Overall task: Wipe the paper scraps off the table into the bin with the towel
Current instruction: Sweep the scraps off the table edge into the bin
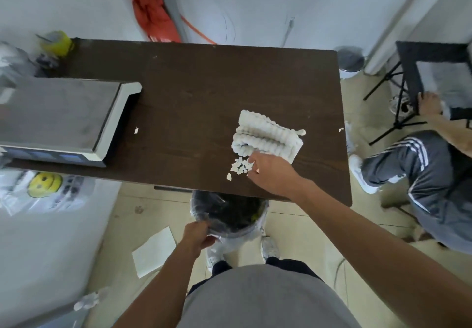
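A folded white ribbed towel (268,133) lies on the dark brown table (204,92). My right hand (270,174) rests at the towel's near edge, fingers touching it, with a small pile of white paper scraps (240,167) just left of the fingers. One scrap (136,130) lies alone further left and another (341,129) sits at the table's right edge. Below the table's front edge stands a bin (229,215) lined with a black bag. My left hand (198,234) grips the bin's near rim.
A grey flat machine (58,121) fills the table's left side, a yellow cup (57,43) behind it. A white sheet (153,251) lies on the floor left of the bin. A seated person (429,174) and a black stand (408,90) are right of the table.
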The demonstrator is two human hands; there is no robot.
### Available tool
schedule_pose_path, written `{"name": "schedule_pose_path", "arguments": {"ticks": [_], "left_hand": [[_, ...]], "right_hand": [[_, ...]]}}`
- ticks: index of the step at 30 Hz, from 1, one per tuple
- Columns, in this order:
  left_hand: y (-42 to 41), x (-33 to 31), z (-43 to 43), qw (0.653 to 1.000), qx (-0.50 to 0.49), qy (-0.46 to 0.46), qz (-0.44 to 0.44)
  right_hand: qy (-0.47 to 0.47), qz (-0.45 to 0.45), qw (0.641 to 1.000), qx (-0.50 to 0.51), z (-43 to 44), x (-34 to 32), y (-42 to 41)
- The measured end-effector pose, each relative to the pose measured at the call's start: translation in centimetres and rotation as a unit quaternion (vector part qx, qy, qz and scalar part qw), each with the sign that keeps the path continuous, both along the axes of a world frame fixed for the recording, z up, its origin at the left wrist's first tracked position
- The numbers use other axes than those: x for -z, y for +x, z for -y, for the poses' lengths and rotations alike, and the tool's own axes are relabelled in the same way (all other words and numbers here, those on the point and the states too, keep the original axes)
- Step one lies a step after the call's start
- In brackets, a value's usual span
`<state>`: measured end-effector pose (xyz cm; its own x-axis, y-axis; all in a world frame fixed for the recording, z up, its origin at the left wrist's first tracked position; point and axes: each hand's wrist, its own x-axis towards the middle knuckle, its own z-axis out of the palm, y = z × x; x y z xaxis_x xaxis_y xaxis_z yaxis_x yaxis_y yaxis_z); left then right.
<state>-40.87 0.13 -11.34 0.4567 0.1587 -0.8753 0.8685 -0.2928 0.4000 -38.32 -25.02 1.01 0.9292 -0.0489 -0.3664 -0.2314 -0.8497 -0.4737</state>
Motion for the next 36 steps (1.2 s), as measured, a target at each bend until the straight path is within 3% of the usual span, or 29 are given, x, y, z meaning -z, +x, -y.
{"name": "schedule_pose_path", "arguments": {"ticks": [2, 4, 9, 12, 16, 20, 26, 36], "left_hand": [[1.1, -0.3, -0.4, 1.0, 0.023, 0.008, 0.013], [1.8, -0.6, -0.8, 0.999, 0.037, 0.007, 0.024], [2.2, -0.6, -1.5, 0.999, 0.032, -0.001, 0.03], [2.1, -0.6, -1.8, 0.999, 0.035, 0.002, 0.031], [2.1, -0.5, -2.0, 0.999, 0.038, 0.009, 0.026], [1.7, -0.7, -2.1, 0.999, 0.033, 0.015, 0.026], [1.3, -1.1, -2.2, 0.999, 0.017, 0.017, 0.039], [0.5, -0.7, -1.7, 0.998, 0.026, 0.016, 0.049]], "right_hand": [[-0.067, 0.092, 0.994, -0.005, 0.2, -0.2, 1.7], [-0.145, 0.127, 0.981, -0.013, 1.2, -0.2, 3.5], [-0.256, 0.03, 0.966, -0.037, 4.8, 0.9, 6.5], [-0.247, -0.045, 0.966, -0.053, 6.0, 1.3, 6.8], [-0.278, -0.071, 0.954, -0.09, 5.6, 2.6, 5.7], [-0.297, -0.052, 0.951, -0.074, 4.6, 3.8, 5.2], [-0.244, 0.01, 0.969, -0.04, 5.4, 4.7, 5.0], [-0.186, -0.017, 0.979, -0.078, 3.8, 4.2, 4.2]]}}
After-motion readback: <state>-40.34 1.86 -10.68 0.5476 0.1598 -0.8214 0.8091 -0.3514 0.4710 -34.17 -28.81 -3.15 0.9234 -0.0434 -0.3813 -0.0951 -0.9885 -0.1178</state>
